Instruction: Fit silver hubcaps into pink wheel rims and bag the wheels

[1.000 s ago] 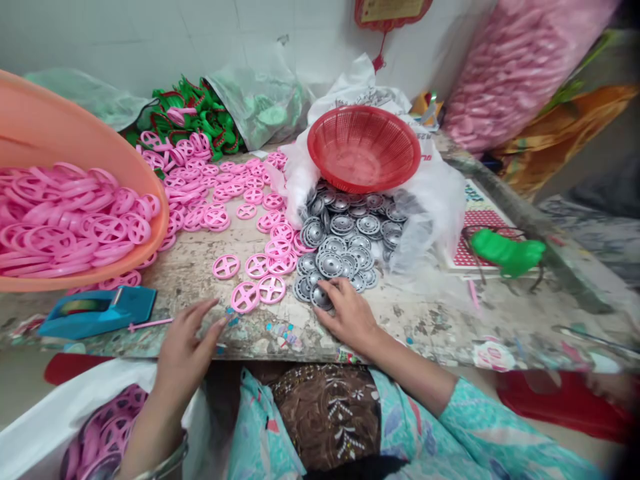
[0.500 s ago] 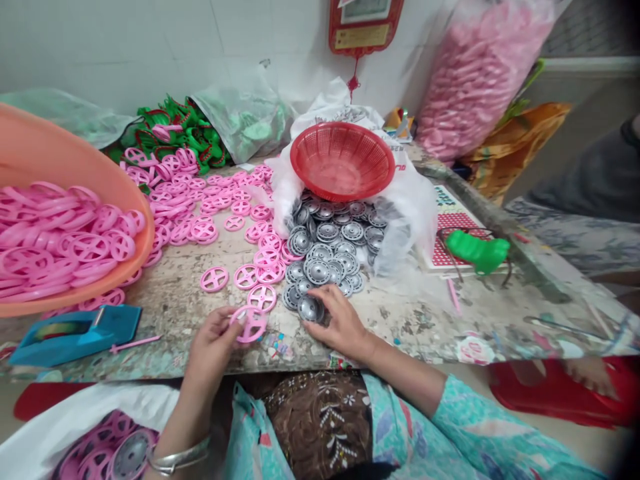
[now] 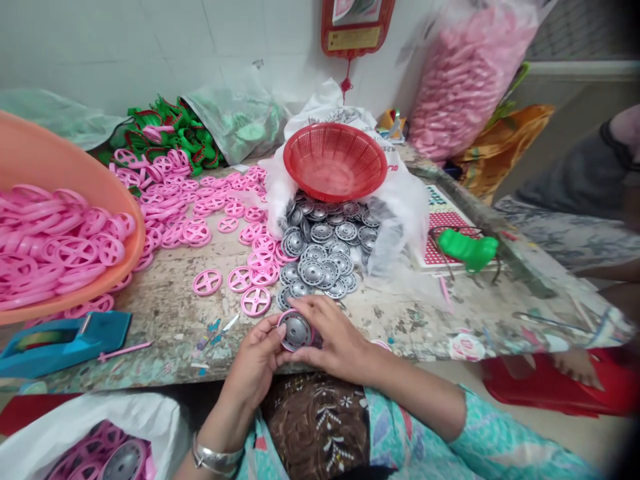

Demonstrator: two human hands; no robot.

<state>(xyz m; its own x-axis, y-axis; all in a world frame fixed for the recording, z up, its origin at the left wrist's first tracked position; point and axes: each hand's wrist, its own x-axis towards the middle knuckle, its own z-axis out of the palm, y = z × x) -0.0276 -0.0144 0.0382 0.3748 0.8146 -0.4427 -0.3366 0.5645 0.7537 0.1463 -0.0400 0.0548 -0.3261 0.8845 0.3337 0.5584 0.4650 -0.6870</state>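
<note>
Both hands meet just above the table's front edge. Between them is a grey hubcap-like disc (image 3: 295,331) with a pink rim showing around it. My left hand (image 3: 257,353) pinches the pink wheel ring from the left, and my right hand (image 3: 335,337) curls around the disc from the right. Much of the ring is hidden behind the disc and fingers. Just beyond my hands lies a pile of grey discs (image 3: 313,271), spilling from a white plastic bag (image 3: 407,207). Loose pink spoked wheels (image 3: 256,301) lie to its left.
At the left an orange basin (image 3: 131,257) of pink wheels tilts beside a blue tape dispenser (image 3: 65,341). A red basket (image 3: 335,163) rests on the bag. Below the edge, a white sack (image 3: 165,427) holds wheels. Another person's leg (image 3: 545,227) is at the right.
My right hand has brought a grey disc from the pile toward me, and my left hand has moved right with a pink wheel. The two parts are now together.
</note>
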